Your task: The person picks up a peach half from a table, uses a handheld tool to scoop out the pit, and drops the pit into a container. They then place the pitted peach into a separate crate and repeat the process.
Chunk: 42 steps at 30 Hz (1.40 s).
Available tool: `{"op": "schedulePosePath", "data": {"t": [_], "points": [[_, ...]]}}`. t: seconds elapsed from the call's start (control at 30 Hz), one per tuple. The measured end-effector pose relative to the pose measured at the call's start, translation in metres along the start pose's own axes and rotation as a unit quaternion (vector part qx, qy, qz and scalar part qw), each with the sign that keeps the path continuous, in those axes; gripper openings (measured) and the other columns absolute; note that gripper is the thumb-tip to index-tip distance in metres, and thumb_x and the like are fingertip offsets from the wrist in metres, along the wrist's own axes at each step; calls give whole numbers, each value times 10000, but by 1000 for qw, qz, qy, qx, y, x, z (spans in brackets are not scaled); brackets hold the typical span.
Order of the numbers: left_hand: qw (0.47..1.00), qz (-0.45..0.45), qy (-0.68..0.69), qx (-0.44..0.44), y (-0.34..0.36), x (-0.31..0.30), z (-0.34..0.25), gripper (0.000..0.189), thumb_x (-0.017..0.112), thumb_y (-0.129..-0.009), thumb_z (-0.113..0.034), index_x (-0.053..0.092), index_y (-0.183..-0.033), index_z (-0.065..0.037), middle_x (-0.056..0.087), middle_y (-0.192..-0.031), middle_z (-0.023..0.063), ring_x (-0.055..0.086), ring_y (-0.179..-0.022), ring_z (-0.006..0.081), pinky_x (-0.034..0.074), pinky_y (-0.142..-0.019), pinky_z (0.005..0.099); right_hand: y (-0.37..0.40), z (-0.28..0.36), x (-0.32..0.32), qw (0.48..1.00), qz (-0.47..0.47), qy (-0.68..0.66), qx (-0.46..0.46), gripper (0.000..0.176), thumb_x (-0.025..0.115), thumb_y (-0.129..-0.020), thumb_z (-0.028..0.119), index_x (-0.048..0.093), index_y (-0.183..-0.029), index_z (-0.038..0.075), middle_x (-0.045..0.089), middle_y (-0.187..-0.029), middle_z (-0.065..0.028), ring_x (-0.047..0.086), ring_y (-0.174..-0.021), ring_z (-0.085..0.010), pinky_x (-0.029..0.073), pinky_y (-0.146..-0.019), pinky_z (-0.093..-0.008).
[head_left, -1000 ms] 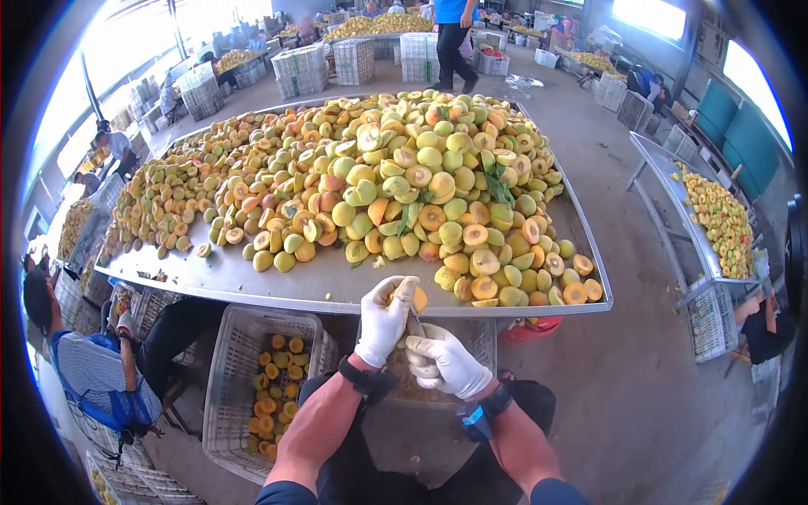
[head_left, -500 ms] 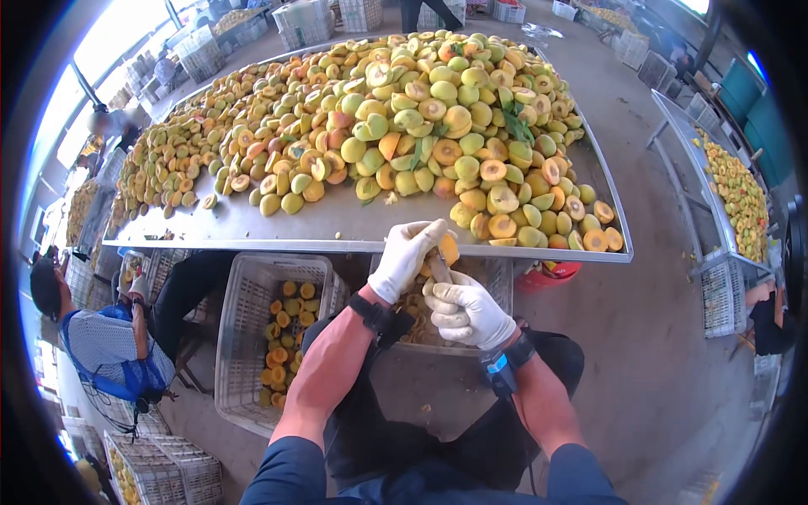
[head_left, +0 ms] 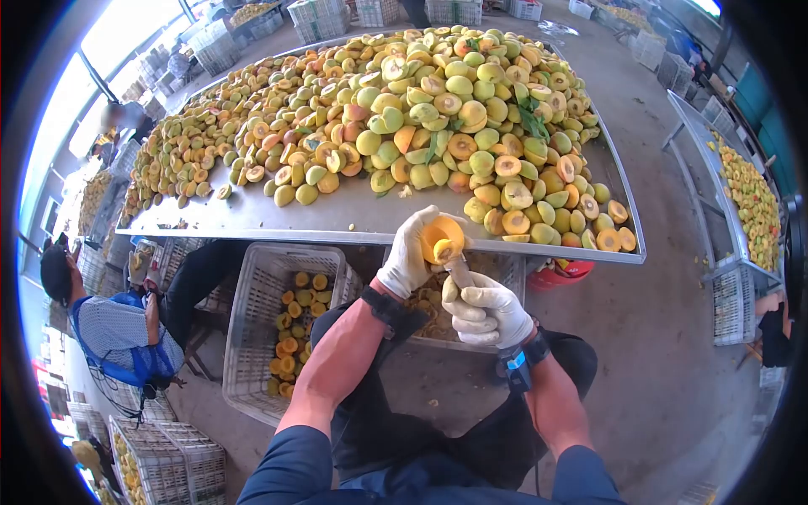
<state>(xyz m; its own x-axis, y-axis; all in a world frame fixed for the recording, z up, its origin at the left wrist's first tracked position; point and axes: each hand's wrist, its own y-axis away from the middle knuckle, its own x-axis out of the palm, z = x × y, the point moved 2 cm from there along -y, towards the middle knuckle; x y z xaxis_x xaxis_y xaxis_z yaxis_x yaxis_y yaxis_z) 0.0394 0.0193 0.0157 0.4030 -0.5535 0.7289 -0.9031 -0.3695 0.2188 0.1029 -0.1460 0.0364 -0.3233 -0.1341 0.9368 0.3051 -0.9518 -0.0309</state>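
My left hand (head_left: 406,259), in a white glove, grips a halved peach (head_left: 449,231) just in front of the table edge. The orange cut face is turned up, with a round yellowish piece (head_left: 442,250) at its lower side. In my gloved right hand (head_left: 495,315) is a short pitting tool (head_left: 460,273), its handle wrapped by the fingers. The tool's metal end meets the fruit near that round piece. Beyond my hands, a large heap of halved peaches (head_left: 471,114) covers much of the metal table (head_left: 337,210).
Below the table at left stands a plastic crate (head_left: 238,337) with orange peach halves inside. Another crate (head_left: 513,290) is under my hands, and a red bucket (head_left: 562,274) is beside it. A seated person (head_left: 126,332) works at left. Another fruit-laden table (head_left: 703,156) stands at right.
My left hand has turned the peach half so its hollow orange face shows, with the round piece exposed. The right hand has shifted slightly down and right with the tool; the view has shifted a little.
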Motion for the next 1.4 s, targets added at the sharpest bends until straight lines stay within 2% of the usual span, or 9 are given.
{"op": "schedulePosePath", "data": {"t": [0.1, 0.2, 0.3, 0.43, 0.57, 0.6, 0.7, 0.87, 1.4], "points": [[987, -40, -125, 97, -2, -11, -6, 521, 460, -963, -421, 628, -1131, 44, 687, -992, 207, 673, -862, 274, 557, -787, 353, 7, 9, 9, 995, -61, 79, -9, 206, 546, -990, 185, 566, -1110, 19, 423, -654, 28, 343, -435, -41, 293, -351, -191], [953, -41, -246, 169, 8, -18, -14, 384, 565, -953, -271, 630, -1157, 47, 681, -1048, 130, 651, -940, 188, 522, -851, 293, 6, 13, -5, 695, -338, 629, 87, 390, 536, -949, 228, 483, -1256, -6, 645, -760, -110, 613, -553, -214, 504, -518, -360], [928, -62, -316, 189, 27, -15, -24, 322, 664, -914, -112, 628, -1194, 43, 674, -1076, 73, 623, -988, 117, 493, -883, 261, 13, -4, -39, 458, -310, 832, 51, 469, 536, -910, 207, 443, -1327, 14, 696, -884, -212, 697, -775, -350, 542, -691, -467], [882, -149, -367, 257, 60, -14, -53, 297, 682, -924, -142, 650, -1157, 39, 686, -1042, 68, 634, -952, 114, 500, -869, 249, 15, 4, -18, 372, -354, 843, 159, 617, 463, -888, 146, 343, -1485, 47, 694, -993, -229, 676, -928, -391, 527, -829, -484], [761, -247, -549, 243, 109, -27, -102, 266, 719, -862, -148, 691, -1082, -1, 713, -986, 72, 661, -884, 126, 515, -802, 247, 16, 6, -10, 392, -327, 840, 184, 589, 435, -898, 144, 387, -1476, 42, 691, -1054, -217, 671, -988, -372, 523, -861, -475], [558, -288, -743, 232, 119, -43, -112, 320, 757, -791, -233, 703, -1039, -37, 720, -972, 121, 698, -877, 234, 539, -798, 328, 16, 6, -5, 396, -326, 837, 189, 538, 433, -907, 146, 449, -1434, 40, 691, -1070, -216, 672, -1003, -364, 523, -867, -468], [315, -369, -874, 31, 142, -37, -128, 290, 721, -775, -333, 746, -913, -80, 711, -925, 157, 687, -873, 314, 541, -809, 417, 14, 5, -7, 384, -312, 846, 201, 501, 434, -914, 149, 484, -1400, 36, 695, -1070, -207, 672, -1010, -358, 525, -871, -460], [522, -300, -786, 145, 81, -62, -129, 302, 672, -821, -365, 748, -901, -84, 709, -849, 177, 688, -849, 352, 537, -804, 423, 11, 5, -3, 384, -297, 853, 192, 470, 436, -916, 144, 515, -1366, 32, 697, -1076, -200, 673, -1016, -355, 528, -868, -455], [485, -303, -820, -8, -97, -91, -118, 296, 654, -787, -252, 750, -1000, -71, 719, -1019, 190, 699, -971, 338, 553, -845, 419, 9, 11, -22, 365, -274, 878, 146, 369, 612, -831, 200, 573, -1165, 48, 691, -844, -212, 681, -809, -406, 541, -728, -507]]}}
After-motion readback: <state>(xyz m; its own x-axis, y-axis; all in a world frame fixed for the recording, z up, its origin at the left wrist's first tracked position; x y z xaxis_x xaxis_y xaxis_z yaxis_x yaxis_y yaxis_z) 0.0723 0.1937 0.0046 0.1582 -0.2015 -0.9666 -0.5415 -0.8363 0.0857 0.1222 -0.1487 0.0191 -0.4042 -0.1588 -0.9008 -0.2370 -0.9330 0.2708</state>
